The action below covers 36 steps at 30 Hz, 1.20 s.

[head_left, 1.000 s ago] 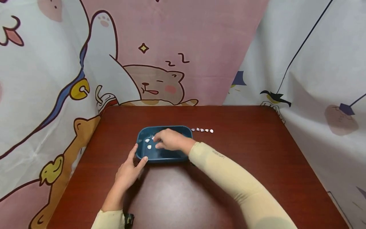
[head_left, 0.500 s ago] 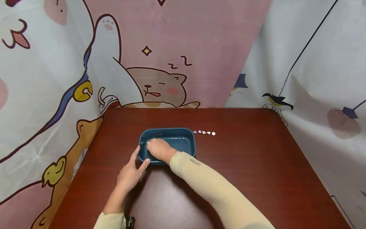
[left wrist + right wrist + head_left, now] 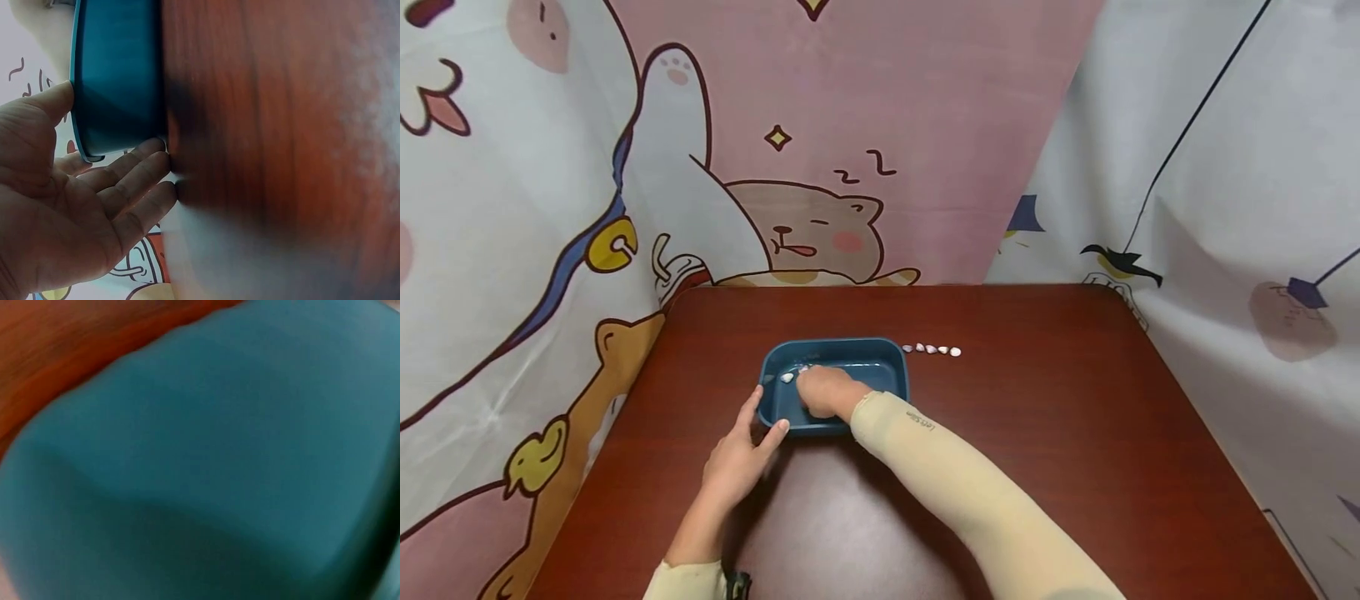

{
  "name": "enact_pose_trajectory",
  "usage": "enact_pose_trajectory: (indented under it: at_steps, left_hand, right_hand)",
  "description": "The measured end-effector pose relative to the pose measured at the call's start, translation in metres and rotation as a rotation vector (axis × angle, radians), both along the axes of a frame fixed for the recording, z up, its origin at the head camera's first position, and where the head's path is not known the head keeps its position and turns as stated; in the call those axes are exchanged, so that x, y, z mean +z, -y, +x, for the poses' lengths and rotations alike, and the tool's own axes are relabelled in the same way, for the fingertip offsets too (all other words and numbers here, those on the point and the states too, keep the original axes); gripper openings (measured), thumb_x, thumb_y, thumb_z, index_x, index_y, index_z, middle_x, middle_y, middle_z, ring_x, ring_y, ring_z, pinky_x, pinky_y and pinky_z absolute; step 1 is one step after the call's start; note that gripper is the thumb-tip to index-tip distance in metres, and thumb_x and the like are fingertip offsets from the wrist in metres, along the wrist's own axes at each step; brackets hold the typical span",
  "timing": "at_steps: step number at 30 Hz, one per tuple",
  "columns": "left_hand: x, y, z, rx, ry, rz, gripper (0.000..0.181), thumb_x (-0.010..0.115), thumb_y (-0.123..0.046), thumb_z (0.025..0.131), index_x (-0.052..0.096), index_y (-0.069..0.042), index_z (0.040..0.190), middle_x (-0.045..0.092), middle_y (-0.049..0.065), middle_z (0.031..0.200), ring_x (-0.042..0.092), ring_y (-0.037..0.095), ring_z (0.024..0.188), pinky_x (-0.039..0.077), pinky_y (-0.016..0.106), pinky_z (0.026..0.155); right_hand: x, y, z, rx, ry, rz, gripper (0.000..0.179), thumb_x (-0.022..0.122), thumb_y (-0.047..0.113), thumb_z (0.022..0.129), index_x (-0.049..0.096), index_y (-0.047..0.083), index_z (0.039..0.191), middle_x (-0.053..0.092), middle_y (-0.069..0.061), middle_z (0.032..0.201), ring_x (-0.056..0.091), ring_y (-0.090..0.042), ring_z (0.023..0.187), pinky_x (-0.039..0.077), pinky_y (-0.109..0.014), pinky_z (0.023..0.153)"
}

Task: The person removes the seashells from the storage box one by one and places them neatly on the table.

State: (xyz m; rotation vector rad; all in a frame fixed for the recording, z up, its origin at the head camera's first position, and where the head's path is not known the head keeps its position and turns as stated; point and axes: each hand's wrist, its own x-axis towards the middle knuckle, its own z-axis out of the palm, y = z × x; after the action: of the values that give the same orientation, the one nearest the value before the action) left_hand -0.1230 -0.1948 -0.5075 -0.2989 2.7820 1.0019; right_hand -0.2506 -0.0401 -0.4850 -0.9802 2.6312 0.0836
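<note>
A dark teal rectangular container (image 3: 891, 385) stands on the table. My left hand (image 3: 733, 462) touches its near left corner, thumb on the rim; in the left wrist view the fingers (image 3: 134, 181) extend mostly straight beside and below the wall. My right hand (image 3: 827, 392) is down inside the container with fingers curled, palm side hidden; it grips a small seashell that its knuckles cover. Left of it a white seashell (image 3: 787, 377) lies on the container floor, and more pale shells (image 3: 805, 368) show just behind the knuckles. The right wrist view shows only blurred teal container wall (image 3: 206, 425).
Several small shells (image 3: 931, 349) lie in a straight row on the table, running right from the container's far right corner. The reddish-brown wooden table (image 3: 1037, 417) extends around the container. Cartoon-printed cloth (image 3: 955, 125) hangs behind and at both sides.
My right hand reached down to the left inside the container, curled, and shifted slightly right. The shell lying nearest the front is gone from its place. My left hand stays at the corner.
</note>
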Motion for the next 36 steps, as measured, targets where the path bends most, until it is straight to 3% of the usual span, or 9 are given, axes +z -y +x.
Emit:
enact_pose_trajectory:
  at_steps: [3,5,9,14,18,23,26,30,36]
  left_hand:
    - [0.0,0.0,0.0,0.0,0.0,0.002,0.09,0.056,-0.064,0.104,0.008,-0.032,0.174,0.041,0.024,0.169,0.055,0.058,0.138,0.044,0.077,0.103]
    - [0.001,0.0,-0.001,0.0,0.001,0.0,0.09,0.057,-0.063,0.104,0.009,-0.032,0.174,0.041,0.025,0.168,0.054,0.058,0.139,0.044,0.077,0.104]
    - [0.002,0.0,-0.003,0.0,-0.014,-0.004,0.089,0.058,-0.061,0.105,0.01,-0.031,0.174,0.043,0.026,0.167,0.058,0.058,0.135,0.047,0.075,0.101]
    - [0.003,0.001,-0.003,0.001,-0.009,-0.014,0.09,0.059,-0.061,0.104,0.011,-0.03,0.174,0.044,0.026,0.166,0.064,0.054,0.127,0.052,0.07,0.094]
    - [0.003,0.001,-0.002,0.002,0.0,-0.013,0.091,0.058,-0.063,0.103,0.011,-0.03,0.174,0.045,0.025,0.166,0.064,0.054,0.127,0.051,0.07,0.093]
    - [0.002,-0.001,-0.001,0.009,-0.008,-0.01,0.09,0.059,-0.062,0.104,0.011,-0.03,0.174,0.043,0.024,0.167,0.06,0.056,0.133,0.049,0.074,0.098]
    - [0.0,-0.003,-0.002,0.013,-0.021,-0.011,0.09,0.059,-0.061,0.104,0.011,-0.03,0.174,0.043,0.024,0.167,0.058,0.056,0.136,0.048,0.075,0.1]
    - [0.0,0.0,-0.002,0.019,-0.017,-0.013,0.09,0.059,-0.059,0.104,0.011,-0.03,0.174,0.043,0.023,0.168,0.057,0.056,0.137,0.047,0.075,0.101]
    - [0.002,-0.003,-0.001,0.02,0.006,-0.013,0.089,0.059,-0.057,0.105,0.009,-0.031,0.174,0.043,0.024,0.167,0.056,0.057,0.137,0.045,0.075,0.103]
  right_hand:
    - [0.002,-0.007,-0.003,0.055,0.021,-0.035,0.023,0.066,0.014,0.103,0.07,0.019,0.082,0.072,0.003,0.092,0.062,-0.012,0.085,0.052,-0.026,0.08]
    - [0.002,-0.014,-0.005,0.075,0.044,-0.077,0.034,0.069,0.011,0.1,0.059,0.019,0.069,0.055,0.006,0.069,0.047,-0.011,0.069,0.043,-0.024,0.069]
    - [0.001,-0.025,-0.007,0.043,0.072,-0.206,0.045,0.078,0.011,0.094,0.049,0.02,0.06,0.033,0.01,0.058,0.027,-0.008,0.061,0.029,-0.022,0.062]
    - [-0.001,-0.037,-0.004,0.025,0.084,-0.396,0.02,0.081,0.016,0.096,0.073,0.019,0.077,0.062,0.012,0.072,0.05,-0.002,0.068,0.044,-0.018,0.069]
    - [0.005,-0.051,-0.002,0.035,0.055,-0.533,0.009,0.078,0.022,0.1,0.079,0.019,0.091,0.074,0.009,0.085,0.061,-0.003,0.076,0.051,-0.02,0.073]
    - [0.04,-0.096,0.0,0.036,-0.06,-0.699,0.01,0.077,0.022,0.1,0.082,0.014,0.103,0.081,0.003,0.099,0.071,-0.008,0.086,0.058,-0.028,0.082]
    - [0.059,-0.139,-0.009,-0.068,-0.119,-0.754,0.013,0.075,0.02,0.101,0.081,0.011,0.108,0.081,-0.002,0.106,0.074,-0.016,0.095,0.059,-0.036,0.088]
    - [0.056,-0.205,-0.032,-0.286,-0.131,-0.702,0.018,0.07,0.016,0.105,0.078,0.006,0.116,0.079,-0.01,0.113,0.073,-0.025,0.1,0.058,-0.045,0.091]
    - [0.009,-0.286,-0.047,-0.484,-0.206,-0.416,0.017,0.075,0.019,0.101,0.079,0.006,0.112,0.081,-0.012,0.11,0.076,-0.031,0.101,0.059,-0.052,0.088]
